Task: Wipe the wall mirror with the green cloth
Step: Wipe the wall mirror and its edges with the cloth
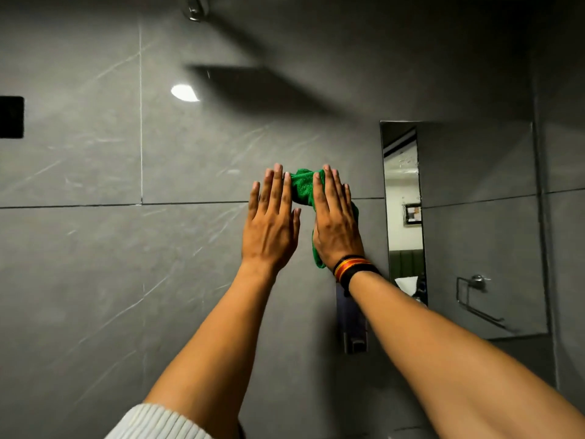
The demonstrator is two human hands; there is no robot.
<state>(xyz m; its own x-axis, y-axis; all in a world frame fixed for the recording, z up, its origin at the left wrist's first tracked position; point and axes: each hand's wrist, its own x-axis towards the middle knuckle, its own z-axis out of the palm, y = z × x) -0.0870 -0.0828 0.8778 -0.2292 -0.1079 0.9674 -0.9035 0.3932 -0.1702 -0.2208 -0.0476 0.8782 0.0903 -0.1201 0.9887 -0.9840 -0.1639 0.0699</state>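
The green cloth (pixel 302 188) is pressed flat against the grey tiled wall, just left of the wall mirror (pixel 474 217). My right hand (pixel 337 223) lies spread on top of the cloth and holds it to the wall; green shows above its fingers and beside the wrist. My left hand (pixel 270 226) is flat on the tile right beside it, fingers straight, its fingertips touching the cloth's left edge. Both hands are on the tile, left of the mirror's edge. The mirror reflects a bright room strip and grey wall.
A dark wall-mounted fixture (pixel 353 324) sits below my right wrist. A chrome towel ring (pixel 474 282) shows in the mirror's lower part. A black square plate (pixel 11 117) is on the far left wall, and a chrome fitting (pixel 194 7) is at the top.
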